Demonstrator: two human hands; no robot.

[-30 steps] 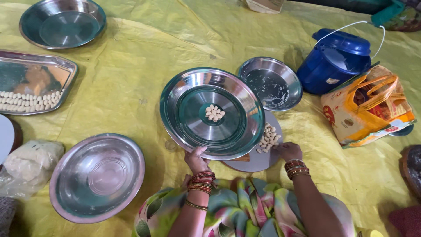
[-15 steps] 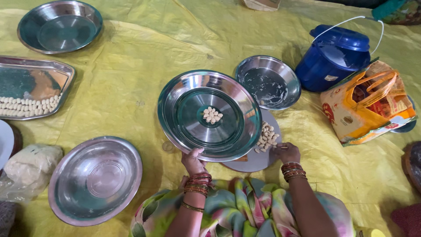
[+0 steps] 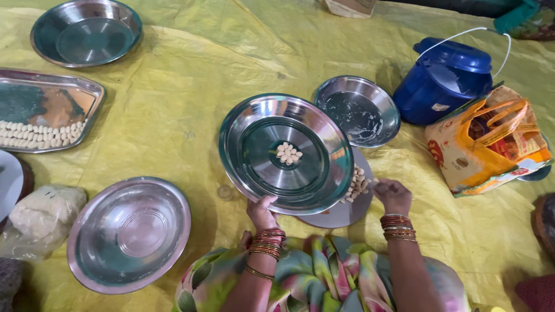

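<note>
My left hand (image 3: pixel 262 212) grips the near rim of a round steel plate (image 3: pixel 248 173), held raised and tilted, with a small heap of pale dough pieces (image 3: pixel 288 153) at its centre. Under it lies a flat round board (image 3: pixel 341 212) carrying more small pale pieces (image 3: pixel 358 185). My right hand (image 3: pixel 393 195) rests at the board's right edge, fingers curled beside those pieces; nothing is visibly gripped. Bangles sit on both wrists.
A steel bowl (image 3: pixel 128 234) lies near left, another (image 3: pixel 357 110) behind the plate, a third (image 3: pixel 87 32) far left. A rectangular steel tray (image 3: pixel 46 112) holds rows of pale pieces. A dough lump (image 3: pixel 43 214), a blue lidded container (image 3: pixel 445 78) and an orange bag (image 3: pixel 491 138) lie on the yellow sheet.
The held plate has stayed almost in place, dropping slightly. My right hand remains at the board's edge by the pale pieces.
</note>
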